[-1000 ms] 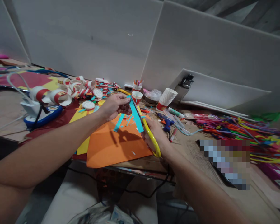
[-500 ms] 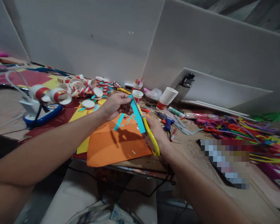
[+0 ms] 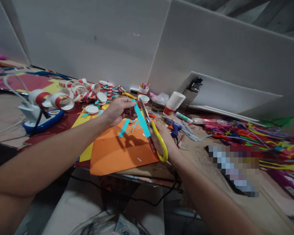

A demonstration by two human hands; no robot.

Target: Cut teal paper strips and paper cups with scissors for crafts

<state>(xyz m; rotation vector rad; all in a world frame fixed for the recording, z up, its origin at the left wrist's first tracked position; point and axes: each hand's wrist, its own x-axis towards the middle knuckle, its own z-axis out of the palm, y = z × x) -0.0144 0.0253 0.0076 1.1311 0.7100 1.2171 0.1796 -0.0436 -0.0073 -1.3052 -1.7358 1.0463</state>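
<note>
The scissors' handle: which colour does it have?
The handle is yellow, seen in the head view.

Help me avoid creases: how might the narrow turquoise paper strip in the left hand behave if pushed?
The narrow turquoise paper strip is probably light, since the left hand pinches it at one end. It seems fairly stiff, running straight from that pinch, yet pushed endwise it could buckle, being long and narrow.
</note>
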